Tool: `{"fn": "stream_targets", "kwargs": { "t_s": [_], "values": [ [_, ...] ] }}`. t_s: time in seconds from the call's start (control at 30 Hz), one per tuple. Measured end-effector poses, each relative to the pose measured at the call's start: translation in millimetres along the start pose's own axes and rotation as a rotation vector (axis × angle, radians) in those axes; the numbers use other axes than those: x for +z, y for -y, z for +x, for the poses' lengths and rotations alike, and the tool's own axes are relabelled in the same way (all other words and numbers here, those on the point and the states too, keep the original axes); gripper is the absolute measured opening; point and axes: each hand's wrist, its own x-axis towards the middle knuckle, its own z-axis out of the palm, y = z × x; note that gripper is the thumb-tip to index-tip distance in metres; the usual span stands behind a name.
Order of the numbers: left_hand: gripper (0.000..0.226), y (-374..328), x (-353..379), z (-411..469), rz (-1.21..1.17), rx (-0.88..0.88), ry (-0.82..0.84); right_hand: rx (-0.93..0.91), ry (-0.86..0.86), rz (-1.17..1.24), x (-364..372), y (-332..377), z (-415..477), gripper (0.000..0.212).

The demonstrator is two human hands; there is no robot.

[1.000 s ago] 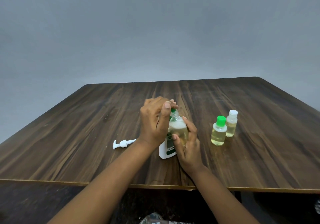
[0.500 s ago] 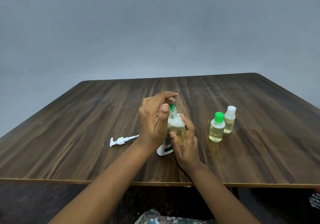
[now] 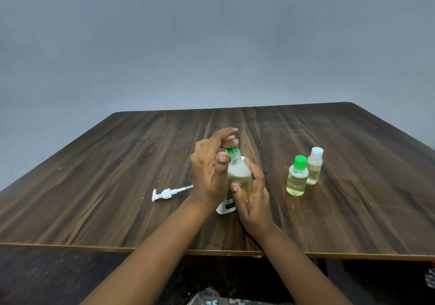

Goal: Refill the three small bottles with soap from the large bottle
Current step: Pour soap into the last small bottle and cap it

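Note:
My right hand (image 3: 253, 201) grips a small clear bottle (image 3: 239, 175) of yellow soap, held upright above the table. My left hand (image 3: 209, 170) pinches its green cap (image 3: 233, 150) at the neck with thumb and fingers. Behind both hands stands the large white bottle (image 3: 226, 208), mostly hidden; only its lower part with a green label shows. To the right stand two more small bottles of yellow soap: one with a green cap (image 3: 297, 176) and, just behind it, one with a white cap (image 3: 314, 169).
A white pump head (image 3: 166, 193) with its tube lies on the dark wooden table (image 3: 106, 175), left of my hands. The table's near edge runs across the lower part of the view. A grey wall is behind.
My left hand's fingers have shifted around the green cap at the small bottle's neck. The view has tilted a little, so everything sits slightly higher.

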Motion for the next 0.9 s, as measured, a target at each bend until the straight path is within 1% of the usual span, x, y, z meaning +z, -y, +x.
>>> {"fn": "stream_targets", "kwargs": {
  "t_s": [0.07, 0.17, 0.3, 0.5, 0.6, 0.7, 0.83, 0.9],
  "values": [
    [0.079, -2, -1, 5, -0.024, 0.000, 0.023, 0.010, -0.030, 0.010, 0, 2, 1, 0.055],
    [0.086, -6, -3, 10, 0.026, 0.012, 0.053, 0.021, -0.032, 0.016, -2, 2, 3, 0.051],
    [0.081, 1, -2, 4, 0.035, 0.033, 0.062, 0.020, -0.027, 0.022, 0, 2, 3, 0.052],
    [0.079, 7, -1, -4, 0.037, 0.041, 0.062, -0.015, -0.022, 0.069, -2, 7, 2, 0.053],
    [0.078, 3, 1, -5, 0.050, 0.050, 0.068, 0.007, -0.052, 0.070, -4, 9, 2, 0.053],
    [0.080, 1, 0, 1, 0.025, 0.048, 0.070, 0.022, -0.088, 0.083, -5, 16, 5, 0.048],
    [0.080, 5, -2, 3, -0.036, 0.015, 0.065, 0.029, -0.084, 0.120, -5, 23, 4, 0.047],
    [0.079, 5, 0, -1, -0.018, 0.021, 0.067, 0.047, -0.073, 0.104, -5, 21, -1, 0.047]
  ]
}}
